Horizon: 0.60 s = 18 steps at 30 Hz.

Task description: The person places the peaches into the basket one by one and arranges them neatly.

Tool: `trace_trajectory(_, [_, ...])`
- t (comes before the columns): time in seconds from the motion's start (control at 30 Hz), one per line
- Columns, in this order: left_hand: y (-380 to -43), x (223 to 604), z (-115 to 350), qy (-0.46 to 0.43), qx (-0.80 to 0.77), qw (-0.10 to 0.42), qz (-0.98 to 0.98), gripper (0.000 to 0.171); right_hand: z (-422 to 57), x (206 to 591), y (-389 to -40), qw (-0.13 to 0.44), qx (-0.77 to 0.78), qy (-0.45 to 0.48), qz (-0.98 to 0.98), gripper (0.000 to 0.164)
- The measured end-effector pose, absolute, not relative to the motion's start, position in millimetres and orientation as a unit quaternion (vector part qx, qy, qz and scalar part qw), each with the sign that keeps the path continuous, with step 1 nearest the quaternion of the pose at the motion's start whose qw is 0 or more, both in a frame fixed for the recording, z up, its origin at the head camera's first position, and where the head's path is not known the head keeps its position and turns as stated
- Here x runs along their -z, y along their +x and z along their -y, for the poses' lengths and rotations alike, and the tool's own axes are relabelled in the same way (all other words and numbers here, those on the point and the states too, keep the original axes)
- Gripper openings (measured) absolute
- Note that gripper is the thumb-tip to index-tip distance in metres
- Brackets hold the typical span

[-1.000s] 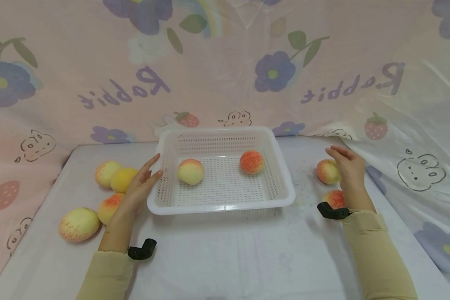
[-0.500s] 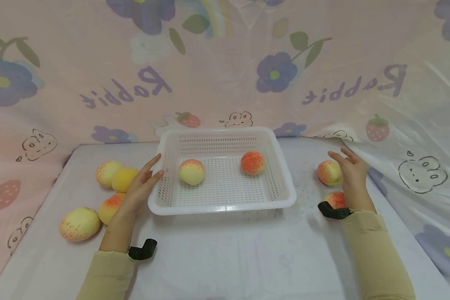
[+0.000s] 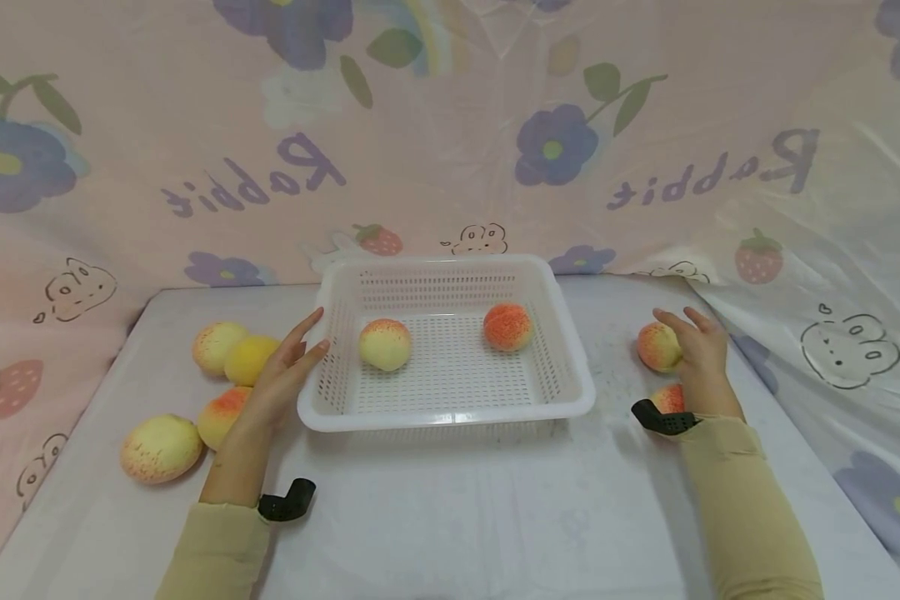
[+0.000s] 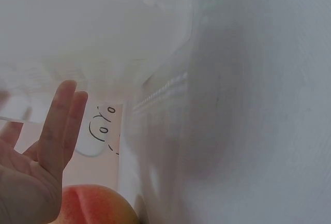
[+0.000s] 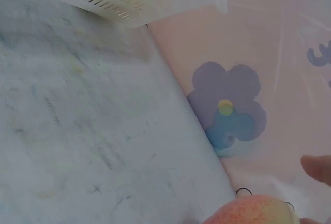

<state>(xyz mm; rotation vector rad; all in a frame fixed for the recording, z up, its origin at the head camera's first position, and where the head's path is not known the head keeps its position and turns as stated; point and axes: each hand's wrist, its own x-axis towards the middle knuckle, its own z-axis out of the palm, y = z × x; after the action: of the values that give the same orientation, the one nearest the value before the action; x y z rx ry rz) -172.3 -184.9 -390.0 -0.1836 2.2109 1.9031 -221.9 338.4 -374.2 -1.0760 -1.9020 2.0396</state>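
Note:
A white slotted plastic basket [image 3: 450, 419] sits mid-table with two peaches inside: a pale one [image 3: 385, 346] and a red-orange one [image 3: 507, 327]. My left hand [image 3: 270, 396] is at the basket's left side, fingers extended by its rim; in the left wrist view the fingers [image 4: 58, 128] are straight. On the right, my right hand [image 3: 703, 362] hovers over a red-and-yellow peach [image 3: 656, 347], fingers spread and partly covering it. In the right wrist view a fingertip [image 5: 316, 168] stands apart from that peach [image 5: 253, 211]. Another red peach [image 3: 669, 399] lies nearer, partly behind the wrist.
Left of the basket lie a yellow round fruit [image 3: 249, 360], a pale peach [image 3: 217, 347], an orange-topped peach [image 3: 223, 415] and a large pale oval peach [image 3: 161, 448]. A printed curtain [image 3: 435, 167] hangs behind the white-covered table [image 3: 450, 517].
My right hand lowers slightly toward the nearer side, its fingers spreading apart over the peach. The left hand and the basket hold their places.

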Motion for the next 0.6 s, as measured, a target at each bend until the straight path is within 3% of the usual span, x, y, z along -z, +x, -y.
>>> trace_trajectory(0.6, [-172.4,390.2,184.5,-0.061,-0.647,0.106,-0.753,0.059,-338.6,386.0,-226.9,0.032,-0.676,-0.392,0.623,0.072])
